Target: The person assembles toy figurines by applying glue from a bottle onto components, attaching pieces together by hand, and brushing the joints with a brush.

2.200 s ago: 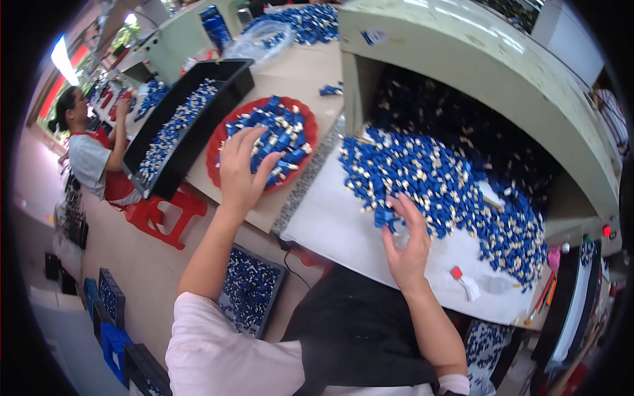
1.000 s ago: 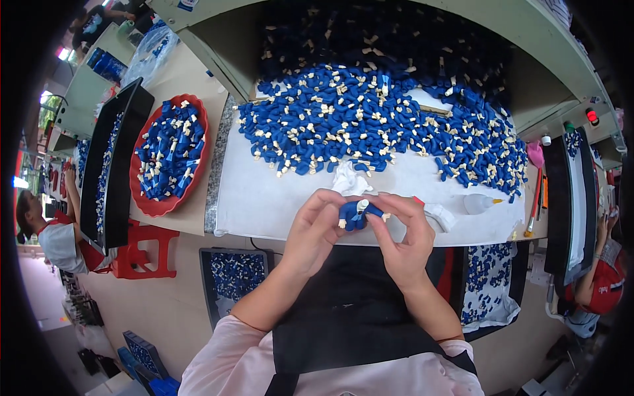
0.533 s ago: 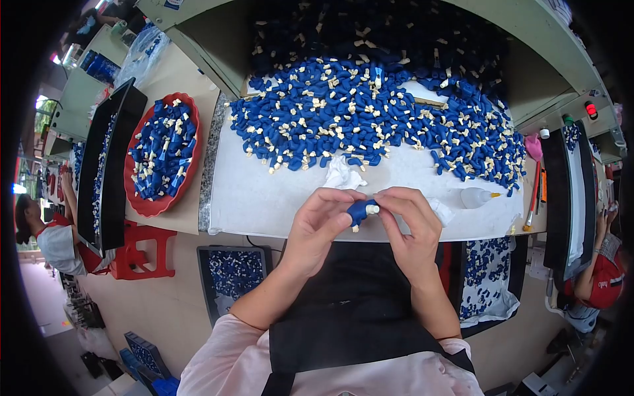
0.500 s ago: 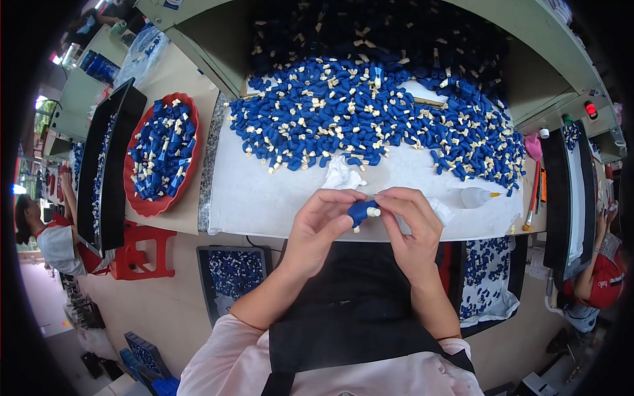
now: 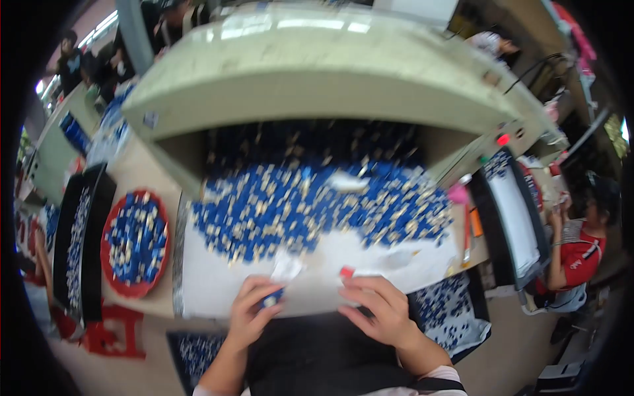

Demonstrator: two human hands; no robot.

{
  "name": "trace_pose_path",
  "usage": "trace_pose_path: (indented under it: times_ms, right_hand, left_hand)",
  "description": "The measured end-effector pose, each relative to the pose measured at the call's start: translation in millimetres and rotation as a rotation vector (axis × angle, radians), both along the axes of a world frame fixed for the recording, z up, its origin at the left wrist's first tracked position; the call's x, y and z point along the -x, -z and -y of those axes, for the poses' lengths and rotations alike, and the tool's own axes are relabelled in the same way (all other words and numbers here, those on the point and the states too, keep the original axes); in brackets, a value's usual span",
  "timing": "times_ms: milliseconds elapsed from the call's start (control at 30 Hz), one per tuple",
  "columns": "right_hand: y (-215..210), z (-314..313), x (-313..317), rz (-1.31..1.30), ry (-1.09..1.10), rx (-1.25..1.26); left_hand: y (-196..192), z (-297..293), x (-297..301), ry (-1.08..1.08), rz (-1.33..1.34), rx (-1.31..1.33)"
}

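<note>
My left hand point(image 5: 252, 310) is closed, with a small dark blue moulded piece point(image 5: 271, 298) between thumb and fingers; a pale tip shows on it. My right hand point(image 5: 383, 309) is held apart from the left, its thumb and index finger spread over the near edge of the white worktop point(image 5: 218, 284). Just beyond its fingertips is a small red block-like thing point(image 5: 347, 271); whether the fingers touch it cannot be told. A crumpled white tissue point(image 5: 287, 265) lies beyond my left hand. Farther back spreads a large heap of blue and cream pieces point(image 5: 264, 211), blurred by motion.
A pale green hood point(image 5: 317, 92) arches over the heap. At left stand a red scalloped basket point(image 5: 105, 264) of pieces and a black tray point(image 5: 92, 251). A bottle point(image 5: 398, 259) and a brush point(image 5: 467, 241) lie at right. A person in red point(image 5: 581, 247) works beyond another tray.
My view has tilted up, showing more of the hood. My hands, earlier together around the blue piece, have parted; the piece is in the left hand, and the red thing has come into sight.
</note>
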State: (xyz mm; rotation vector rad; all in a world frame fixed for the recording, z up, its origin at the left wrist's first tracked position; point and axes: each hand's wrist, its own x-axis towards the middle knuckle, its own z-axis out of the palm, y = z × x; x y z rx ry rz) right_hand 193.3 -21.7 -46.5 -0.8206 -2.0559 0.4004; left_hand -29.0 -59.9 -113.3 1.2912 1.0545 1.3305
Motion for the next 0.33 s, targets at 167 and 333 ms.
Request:
trace_pose_path:
  times_ms: [167, 333]
  right_hand:
    - [-154, -43, -68, 0.077, 0.243, -0.635]
    - [-310, -165, -90, 0.329, 0.581, -1.079]
  left_hand:
    - [-26, 8, 73, -0.498, -0.046, -0.056]
    - [-31, 6, 171, -0.852, -0.621, -0.016]
